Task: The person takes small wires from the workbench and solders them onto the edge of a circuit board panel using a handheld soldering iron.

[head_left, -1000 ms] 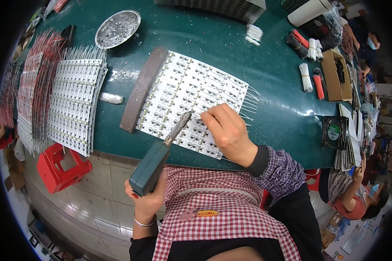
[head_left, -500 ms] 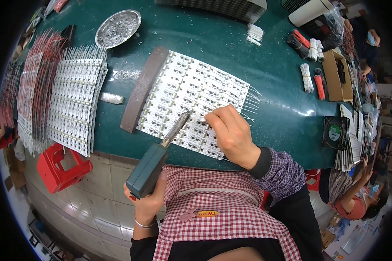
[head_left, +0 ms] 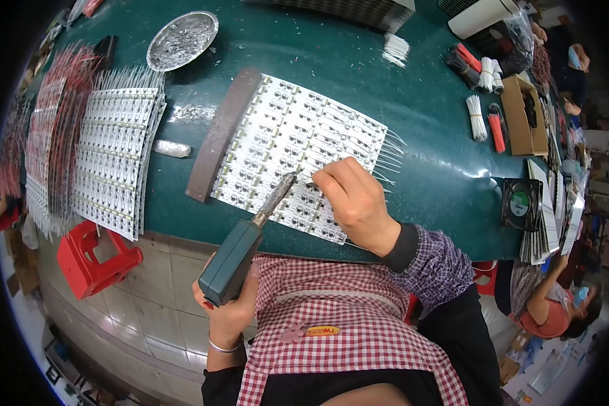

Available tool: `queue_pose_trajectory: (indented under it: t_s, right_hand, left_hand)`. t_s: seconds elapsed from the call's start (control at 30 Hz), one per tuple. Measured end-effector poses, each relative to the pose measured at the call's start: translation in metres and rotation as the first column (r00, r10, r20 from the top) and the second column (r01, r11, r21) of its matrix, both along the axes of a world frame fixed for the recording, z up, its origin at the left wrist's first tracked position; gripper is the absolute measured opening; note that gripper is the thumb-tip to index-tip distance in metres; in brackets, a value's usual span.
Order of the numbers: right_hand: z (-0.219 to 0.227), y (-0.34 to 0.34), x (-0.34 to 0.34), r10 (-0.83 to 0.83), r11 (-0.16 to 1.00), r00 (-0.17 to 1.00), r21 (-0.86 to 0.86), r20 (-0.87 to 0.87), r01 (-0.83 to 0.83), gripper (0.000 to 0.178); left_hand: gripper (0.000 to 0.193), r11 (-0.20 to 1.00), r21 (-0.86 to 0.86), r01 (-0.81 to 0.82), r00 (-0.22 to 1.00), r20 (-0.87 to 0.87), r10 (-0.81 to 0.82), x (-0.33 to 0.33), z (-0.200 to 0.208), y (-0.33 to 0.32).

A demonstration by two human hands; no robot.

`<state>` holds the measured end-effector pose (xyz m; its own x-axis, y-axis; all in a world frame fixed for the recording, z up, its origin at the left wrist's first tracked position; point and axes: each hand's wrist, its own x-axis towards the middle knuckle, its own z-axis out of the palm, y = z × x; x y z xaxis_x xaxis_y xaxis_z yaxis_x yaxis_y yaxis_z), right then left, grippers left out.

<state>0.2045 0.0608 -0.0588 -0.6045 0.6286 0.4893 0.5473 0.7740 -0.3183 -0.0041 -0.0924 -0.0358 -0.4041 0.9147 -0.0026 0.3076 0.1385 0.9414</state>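
Observation:
My left hand [head_left: 229, 312] is wrapped round the handle of a green soldering gun [head_left: 231, 262]. Its long metal barrel points up and right, the tip at the middle of a white circuit board panel [head_left: 260, 145]. Rows of small dark parts cover this panel, and thin white wires [head_left: 394, 152] stick out past its right edge. Fingers pinched, my right hand [head_left: 360, 206] rests over the panel just right of the tip. A thin white wire seems to be in that pinch, though the fingers mostly hide it. A brown bar [head_left: 223, 135] lies along the panel's left edge.
A metal dish [head_left: 183, 40] of silvery scraps stands at the far left. Wired panels [head_left: 115, 149] stand left, beside a silvery block [head_left: 173, 149]. Wire bundles [head_left: 477, 118], a cardboard box [head_left: 524, 115] and a small fan [head_left: 521, 204] sit right. A red stool [head_left: 95, 260] is below.
My right hand has shifted slightly left and up, its fingers still pinched. The soldering gun has moved only a little, its tip staying over the panel's middle.

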Motion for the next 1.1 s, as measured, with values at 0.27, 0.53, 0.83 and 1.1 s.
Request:
queue_pose_trajectory:
  t_s: [0.27, 0.53, 0.83, 1.1]
  right_hand:
    - [0.0014, -0.0003, -0.0012, -0.011, 1.0, 1.0, 0.001, 0.013, 0.011, 0.028]
    - [0.0023, -0.001, -0.0009, -0.02, 1.0, 1.0, -0.013, 0.022, 0.02, 0.026]
    - [-0.0014, -0.001, -0.0016, -0.022, 1.0, 1.0, 0.015, 0.009, 0.022, 0.027]
    - [-0.0009, -0.0009, -0.0021, -0.024, 1.0, 1.0, 0.02, 0.019, 0.023, 0.027]
  left_hand:
    - [0.016, 0.999, -0.018, 0.04, 0.999, -0.013, -0.04, -0.0014, -0.0029, -0.0007]
    - [0.015, 0.997, -0.001, 0.081, 0.992, -0.098, -0.081, -0.0023, 0.0023, 0.002]
    - [0.016, 0.993, 0.067, 0.096, 0.985, -0.147, -0.085, -0.0027, 0.0015, 0.0051]
    - [0.016, 0.999, -0.016, 0.046, 0.998, -0.03, -0.047, -0.0016, -0.0027, 0.0001]
